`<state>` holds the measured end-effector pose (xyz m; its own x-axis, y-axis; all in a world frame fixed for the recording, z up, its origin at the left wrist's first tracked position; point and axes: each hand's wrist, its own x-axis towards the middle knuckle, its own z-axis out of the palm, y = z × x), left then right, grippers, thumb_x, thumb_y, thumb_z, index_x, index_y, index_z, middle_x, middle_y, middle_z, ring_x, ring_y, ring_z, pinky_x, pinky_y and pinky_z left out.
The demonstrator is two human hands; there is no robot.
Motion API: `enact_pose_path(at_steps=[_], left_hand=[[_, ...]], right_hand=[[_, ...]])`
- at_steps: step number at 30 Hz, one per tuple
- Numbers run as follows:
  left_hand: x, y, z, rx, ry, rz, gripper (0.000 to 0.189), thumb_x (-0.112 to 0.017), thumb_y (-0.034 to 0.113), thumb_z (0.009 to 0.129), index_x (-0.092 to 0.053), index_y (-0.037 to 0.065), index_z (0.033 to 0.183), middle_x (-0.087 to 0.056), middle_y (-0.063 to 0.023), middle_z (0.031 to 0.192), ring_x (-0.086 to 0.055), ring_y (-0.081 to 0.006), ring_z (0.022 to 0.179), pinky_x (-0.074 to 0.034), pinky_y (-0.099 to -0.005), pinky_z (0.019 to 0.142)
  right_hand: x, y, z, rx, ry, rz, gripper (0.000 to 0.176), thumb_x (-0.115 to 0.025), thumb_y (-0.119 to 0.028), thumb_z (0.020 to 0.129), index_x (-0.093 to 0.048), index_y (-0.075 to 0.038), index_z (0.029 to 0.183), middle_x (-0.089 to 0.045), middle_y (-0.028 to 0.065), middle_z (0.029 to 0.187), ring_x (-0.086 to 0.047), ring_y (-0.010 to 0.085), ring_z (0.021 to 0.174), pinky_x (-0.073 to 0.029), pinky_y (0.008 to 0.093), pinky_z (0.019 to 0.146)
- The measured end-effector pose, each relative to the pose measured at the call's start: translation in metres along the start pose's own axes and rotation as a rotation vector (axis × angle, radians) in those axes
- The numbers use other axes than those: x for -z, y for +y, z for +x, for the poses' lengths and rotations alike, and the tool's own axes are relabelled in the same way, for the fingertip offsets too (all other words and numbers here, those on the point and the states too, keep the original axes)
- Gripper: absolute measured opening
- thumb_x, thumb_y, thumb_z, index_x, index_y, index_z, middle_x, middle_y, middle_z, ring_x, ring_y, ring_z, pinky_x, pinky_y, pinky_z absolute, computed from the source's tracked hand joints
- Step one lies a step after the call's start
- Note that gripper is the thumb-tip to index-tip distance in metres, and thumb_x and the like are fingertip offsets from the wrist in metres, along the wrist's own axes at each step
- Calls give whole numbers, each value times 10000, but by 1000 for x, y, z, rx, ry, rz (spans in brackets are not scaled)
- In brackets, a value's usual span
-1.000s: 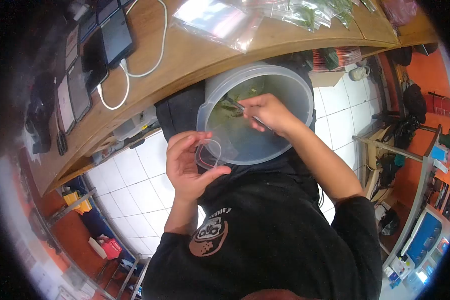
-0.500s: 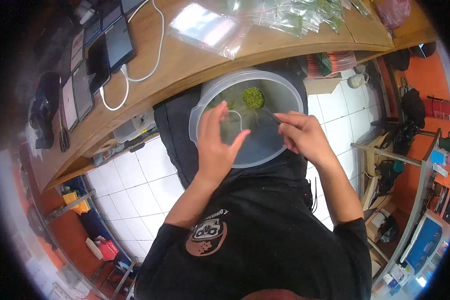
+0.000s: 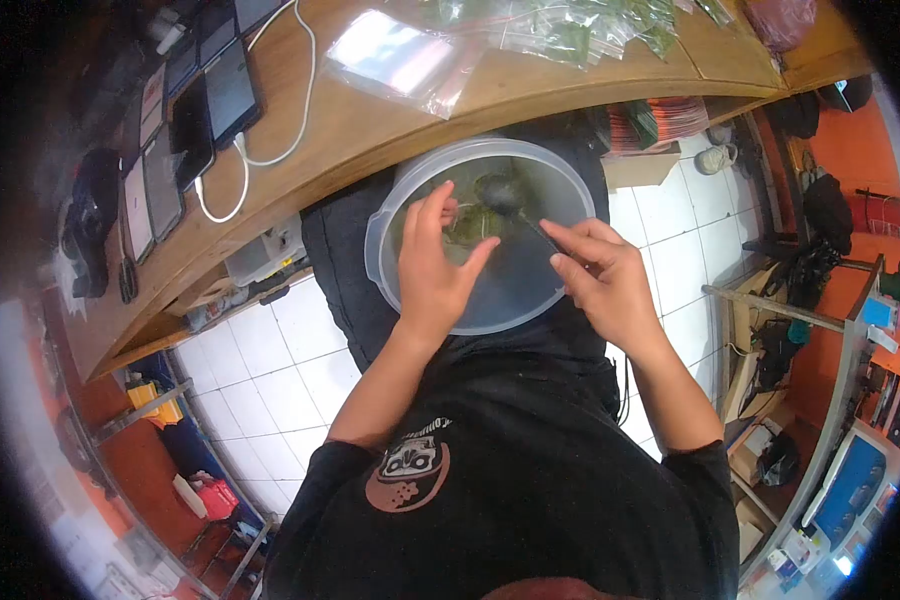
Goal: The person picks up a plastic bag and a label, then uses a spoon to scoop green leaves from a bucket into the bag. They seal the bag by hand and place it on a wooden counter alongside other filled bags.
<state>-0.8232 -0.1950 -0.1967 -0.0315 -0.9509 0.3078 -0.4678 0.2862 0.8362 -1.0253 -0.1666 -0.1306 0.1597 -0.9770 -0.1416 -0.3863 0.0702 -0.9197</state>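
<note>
A round translucent tub sits on the dark cloth over the lap. Over its left side my left hand has thumb and fingers spread around a clear plastic bag, whose thin pale edge shows between them; its outline is hard to make out. Green bits show in and around it. My right hand, at the tub's right side, grips the handle of a dark spoon. The spoon's bowl is tilted over above the bag, with no green heap showing on it.
Beyond the tub runs a wooden table with several phones, a white cable, clear bags and filled green bags. A cardboard box stands below its edge. Metal-framed shelving is at the right.
The spoon held a heap of green bits; it has now turned over and moved slightly left, and more green shows between my left fingers. Both hands keep their holds.
</note>
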Motion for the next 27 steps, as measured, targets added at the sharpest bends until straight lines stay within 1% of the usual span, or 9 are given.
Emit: enact_pose_path(at_steps=[2, 3, 6, 10, 15, 16, 17, 20, 27], left_hand=[[-1, -5, -1, -61, 35, -1, 731, -849, 73, 670, -493, 45, 1308, -574, -139, 1089, -587, -286, 966, -493, -369, 847], [0, -4, -2, -118, 71, -1, 713, -852, 69, 665, -511, 45, 1291, -578, -137, 1083, -590, -279, 953, -495, -361, 833], [5, 6, -4, -107, 160, -49, 655, -861, 56, 659, -548, 35, 1234, -575, -127, 1080, -599, -247, 943, -506, -339, 833], [5, 16, -4, -7, 156, -277, 618, -872, 35, 648, -567, 21, 1186, -551, -103, 1110, -602, -204, 955, -517, -319, 851], [11, 24, -18, 103, -2, -613, 610, -871, 1, 644, -565, -4, 1172, -496, -67, 1173, -597, -185, 1012, -507, -313, 914], [14, 30, -18, 136, -4, -667, 463, -805, -18, 742, -584, -22, 1150, -515, -80, 1153, -594, -182, 1023, -493, -301, 927], [16, 30, -20, 125, -2, -668, 463, -805, -18, 742, -584, -22, 1150, -515, -80, 1153, -594, -182, 1023, -493, -301, 927], [23, 26, -25, 200, 28, -639, 177, -633, -53, 894, -643, -37, 1070, -589, -105, 1074, -604, -154, 986, -488, -265, 873], [27, 29, -28, 202, 11, -623, 225, -646, -64, 877, -641, -34, 1100, -628, -94, 1020, -619, -142, 935, -499, -257, 828]], right_hand=[[-1, -5, -3, -208, 80, 111, 339, -616, 36, 869, -650, 4, 1204, -598, 101, 886, -612, 139, 786, -485, 265, 709], [-3, -2, -7, -207, 79, 111, 339, -616, 36, 869, -650, 4, 1204, -598, 101, 886, -612, 139, 786, -485, 265, 709], [-12, 17, -9, -91, 25, -6, 345, -653, 11, 839, -654, 8, 1184, -632, 144, 1056, -655, 261, 899, -513, 314, 803], [-35, 10, -3, 155, 137, -84, 342, -712, -22, 789, -661, 1, 1126, -608, 139, 1185, -621, 288, 1059, -499, 327, 870], [-51, 15, 9, 379, 218, 93, 207, -724, -5, 786, -671, -3, 986, -654, 124, 1050, -646, 248, 976, -506, 324, 831], [-54, 18, 6, 314, 269, 190, 184, -718, -2, 795, -667, 2, 972, -663, 118, 1002, -650, 232, 934, -508, 315, 810], [-56, 20, 6, 247, 319, 286, 160, -711, 2, 805, -662, 8, 958, -673, 112, 954, -655, 217, 893, -511, 306, 788], [-55, 22, 6, 272, 331, 320, 91, -683, 20, 836, -657, 28, 924, -667, 113, 904, -665, 176, 799, -513, 279, 734], [-54, 19, -3, 237, 357, 478, 49, -643, 44, 866, -651, 51, 914, -640, 105, 873, -652, 138, 684, -513, 242, 611]])
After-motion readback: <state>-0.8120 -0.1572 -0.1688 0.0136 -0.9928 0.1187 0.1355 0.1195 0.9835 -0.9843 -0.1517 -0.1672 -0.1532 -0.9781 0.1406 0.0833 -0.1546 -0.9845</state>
